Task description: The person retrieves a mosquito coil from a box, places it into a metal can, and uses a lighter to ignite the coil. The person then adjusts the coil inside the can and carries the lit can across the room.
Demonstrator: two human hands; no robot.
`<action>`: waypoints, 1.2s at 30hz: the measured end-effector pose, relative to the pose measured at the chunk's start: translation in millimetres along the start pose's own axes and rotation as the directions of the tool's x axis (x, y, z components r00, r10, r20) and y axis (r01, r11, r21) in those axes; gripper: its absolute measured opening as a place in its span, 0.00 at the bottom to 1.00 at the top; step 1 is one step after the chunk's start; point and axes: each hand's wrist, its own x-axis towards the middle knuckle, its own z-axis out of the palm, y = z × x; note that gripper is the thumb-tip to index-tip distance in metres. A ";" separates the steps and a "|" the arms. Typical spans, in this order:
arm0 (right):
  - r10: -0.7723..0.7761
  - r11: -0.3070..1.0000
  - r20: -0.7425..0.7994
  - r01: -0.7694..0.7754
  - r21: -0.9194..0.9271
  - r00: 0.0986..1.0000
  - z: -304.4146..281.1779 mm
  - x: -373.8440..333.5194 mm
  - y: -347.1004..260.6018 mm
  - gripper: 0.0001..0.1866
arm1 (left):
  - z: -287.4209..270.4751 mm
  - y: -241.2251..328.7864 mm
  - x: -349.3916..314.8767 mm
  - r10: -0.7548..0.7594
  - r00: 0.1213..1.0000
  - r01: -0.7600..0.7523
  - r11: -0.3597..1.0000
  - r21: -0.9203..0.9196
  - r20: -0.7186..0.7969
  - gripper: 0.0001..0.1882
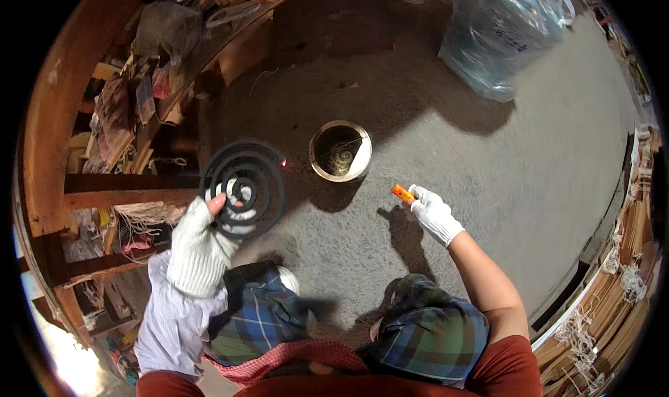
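Note:
A dark mosquito coil (244,148) is pinched in my left hand (205,233), its thumb bare and the rest in a white knitted glove. A small pinkish glow shows at the coil's outer end, on the right side. My right hand (433,212), in a white glove, is closed around an orange lighter (402,193), whose top points toward the upper left. I see no flame on it. Between and beyond my hands stands a round tin (341,124) on the floor. Inside it lies a pale spiral, along with a white patch on its right side.
A large clear plastic bag (498,45) stands at the far right on the concrete floor (529,188). Wooden shelving (52,118) crowded with scraps and bags runs along the left. Stacked brown strips with white string (631,282) lie at the right edge. My knees are close below.

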 end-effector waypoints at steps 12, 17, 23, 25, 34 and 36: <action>0.005 0.957 0.064 -0.024 0.289 0.998 -20.1 -54.1 -45.3 0.09 | -15.1 -74.5 124.1 -0.297 0.954 0.297 0.955 0.015 0.034 0.12; -0.277 0.833 0.179 0.142 0.535 0.944 -1.3 -83.9 -103.4 0.28 | -5.3 -93.6 126.6 -0.273 0.959 0.275 0.961 -0.022 0.072 0.12; -0.239 0.677 0.048 0.131 0.725 0.970 56.4 -65.0 -142.7 0.20 | -13.6 -109.9 129.5 -0.261 0.946 0.278 0.958 -0.067 0.194 0.12; -0.198 0.620 0.021 0.108 0.777 0.980 61.8 -58.7 -152.9 0.18 | -16.9 -109.9 128.1 -0.268 0.943 0.286 0.956 -0.069 0.197 0.12; -0.159 0.802 -0.067 0.168 0.573 0.985 66.8 -57.1 -158.3 0.11 | -13.3 -103.5 110.6 -0.322 0.928 0.315 0.947 0.072 0.186 0.12; -0.167 0.800 -0.043 0.161 0.578 0.985 63.3 -57.9 -158.1 0.11 | -26.9 -111.0 118.1 -0.311 0.942 0.294 0.946 0.135 0.127 0.12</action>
